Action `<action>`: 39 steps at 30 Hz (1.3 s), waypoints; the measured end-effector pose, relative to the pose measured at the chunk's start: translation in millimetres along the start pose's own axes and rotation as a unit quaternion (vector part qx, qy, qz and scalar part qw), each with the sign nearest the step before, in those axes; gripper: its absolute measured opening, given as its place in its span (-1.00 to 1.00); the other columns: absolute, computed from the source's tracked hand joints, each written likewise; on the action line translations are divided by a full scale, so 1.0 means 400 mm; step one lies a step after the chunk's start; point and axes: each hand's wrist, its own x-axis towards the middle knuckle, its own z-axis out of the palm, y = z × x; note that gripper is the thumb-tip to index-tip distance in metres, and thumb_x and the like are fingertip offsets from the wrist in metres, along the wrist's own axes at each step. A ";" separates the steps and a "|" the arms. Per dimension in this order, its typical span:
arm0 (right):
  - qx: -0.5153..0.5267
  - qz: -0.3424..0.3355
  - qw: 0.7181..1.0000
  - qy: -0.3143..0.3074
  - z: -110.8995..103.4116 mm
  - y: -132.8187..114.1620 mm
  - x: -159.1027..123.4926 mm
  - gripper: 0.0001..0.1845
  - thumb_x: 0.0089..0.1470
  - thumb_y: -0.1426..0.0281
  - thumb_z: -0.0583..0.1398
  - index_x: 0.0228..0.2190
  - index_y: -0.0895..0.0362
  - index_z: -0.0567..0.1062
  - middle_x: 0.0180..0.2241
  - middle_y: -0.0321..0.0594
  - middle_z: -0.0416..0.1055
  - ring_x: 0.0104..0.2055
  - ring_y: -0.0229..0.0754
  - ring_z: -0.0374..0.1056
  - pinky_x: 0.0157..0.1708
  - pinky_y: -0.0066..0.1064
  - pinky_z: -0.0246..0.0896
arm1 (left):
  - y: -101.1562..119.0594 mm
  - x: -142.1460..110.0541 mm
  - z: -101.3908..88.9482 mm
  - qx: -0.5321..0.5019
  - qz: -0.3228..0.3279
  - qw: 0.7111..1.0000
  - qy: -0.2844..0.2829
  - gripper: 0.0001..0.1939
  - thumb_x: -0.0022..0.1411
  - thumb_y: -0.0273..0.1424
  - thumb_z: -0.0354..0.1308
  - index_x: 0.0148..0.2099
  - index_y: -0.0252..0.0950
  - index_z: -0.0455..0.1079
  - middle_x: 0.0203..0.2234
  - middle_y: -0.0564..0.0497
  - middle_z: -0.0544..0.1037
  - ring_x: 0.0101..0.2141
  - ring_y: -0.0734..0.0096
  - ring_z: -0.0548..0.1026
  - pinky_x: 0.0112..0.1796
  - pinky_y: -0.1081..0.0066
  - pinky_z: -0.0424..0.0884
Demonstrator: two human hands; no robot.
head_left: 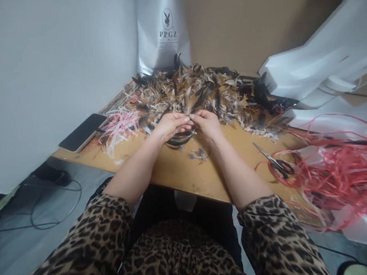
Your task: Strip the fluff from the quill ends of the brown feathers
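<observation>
My left hand (172,126) and my right hand (207,123) meet fingertip to fingertip over the middle of the table. Both are closed in a pinch on the lower ends of a small bunch of feathers (190,101), brown and fanned upward from the fingers. Just beyond lies a wide heap of brown, black and whitish feathers (177,84), and the bunch partly blends into it. Under my left hand rest a few dark curved feathers (179,142). Small grey feather bits (199,155) lie on the wood nearer to me.
To the left are a phone (82,132) and pink and white plastic strips (121,127). On the right lie black-handled scissors (276,161) beside a tangle of red strips (340,182). A silver bag (164,48) stands behind; white bags (314,58) lean at back right. The wooden table (181,168) ends before my lap.
</observation>
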 end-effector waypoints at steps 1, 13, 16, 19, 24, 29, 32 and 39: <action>0.004 0.000 1.000 -0.002 0.000 0.003 0.000 -0.64 -0.39 0.24 0.41 -0.63 0.15 0.38 -0.69 -0.42 0.31 -0.64 -0.41 0.15 -0.60 -0.53 0.03 | 0.000 0.000 0.000 0.002 0.001 1.000 0.000 -0.93 0.08 -0.53 0.25 -0.34 -0.46 0.48 -0.48 -0.06 0.59 -0.56 0.62 0.51 -0.58 0.70 0.34; -0.120 0.040 0.991 -0.032 -0.032 -0.024 0.002 -0.73 -0.22 0.22 0.33 -0.52 0.17 0.49 -0.71 -0.40 0.28 -0.67 -0.41 0.09 -0.64 -0.51 -0.07 | 0.003 0.005 -0.007 0.025 0.048 0.998 0.044 -0.86 0.04 -0.47 0.29 -0.36 -0.44 0.43 -0.50 -0.04 0.58 -0.57 0.62 0.50 -0.57 0.67 0.35; -0.257 0.053 0.963 -0.069 -0.065 -0.054 0.004 -0.81 -0.18 0.32 0.32 -0.56 0.21 0.50 -0.72 -0.37 0.29 -0.67 -0.41 0.10 -0.64 -0.51 -0.04 | 0.009 0.008 -0.012 0.003 0.059 0.996 0.065 -0.86 0.05 -0.46 0.29 -0.34 -0.43 0.41 -0.49 -0.02 0.58 -0.58 0.66 0.49 -0.57 0.69 0.33; -0.291 0.051 0.948 -0.122 -0.089 -0.076 0.009 -0.83 -0.18 0.35 0.32 -0.56 0.22 0.52 -0.69 -0.34 0.34 -0.64 -0.41 0.14 -0.61 -0.51 0.03 | 0.009 0.009 -0.014 -0.006 0.062 0.997 0.055 -0.87 0.06 -0.47 0.28 -0.34 -0.43 0.41 -0.50 -0.02 0.58 -0.59 0.66 0.48 -0.58 0.69 0.33; -0.260 0.058 0.945 -0.191 -0.089 -0.085 0.007 -0.72 -0.26 0.31 0.36 -0.44 0.21 0.55 -0.59 -0.32 0.41 -0.60 -0.41 0.18 -0.58 -0.53 0.08 | 0.004 0.005 -0.010 -0.006 0.057 0.997 0.044 -0.87 0.05 -0.48 0.28 -0.36 -0.44 0.41 -0.48 -0.05 0.59 -0.59 0.64 0.49 -0.58 0.69 0.34; -0.266 0.055 0.945 -0.181 -0.059 -0.058 -0.007 -0.78 -0.27 0.36 0.34 -0.48 0.21 0.53 -0.59 -0.34 0.39 -0.57 -0.41 0.18 -0.55 -0.53 0.08 | 0.006 0.001 -0.009 -0.007 0.054 0.998 0.037 -0.87 0.05 -0.49 0.28 -0.36 -0.44 0.40 -0.50 -0.03 0.58 -0.59 0.64 0.49 -0.59 0.68 0.34; -0.300 0.024 0.942 -0.151 -0.049 -0.044 -0.010 -0.85 -0.23 0.38 0.31 -0.53 0.22 0.53 -0.58 -0.33 0.41 -0.54 -0.40 0.20 -0.51 -0.53 0.09 | 0.005 0.002 -0.011 -0.011 0.058 0.998 0.026 -0.87 0.05 -0.48 0.28 -0.36 -0.44 0.41 -0.50 -0.02 0.58 -0.59 0.64 0.49 -0.59 0.69 0.34; -0.257 0.117 0.951 -0.129 -0.064 -0.053 -0.007 -0.81 -0.21 0.34 0.32 -0.58 0.21 0.48 -0.75 -0.41 0.23 -0.69 -0.45 0.02 -0.65 -0.52 -0.12 | 0.030 -0.001 -0.017 -0.111 0.073 0.990 0.043 -0.92 0.11 -0.53 0.23 -0.37 -0.39 0.37 -0.52 0.05 0.56 -0.60 0.70 0.46 -0.61 0.74 0.31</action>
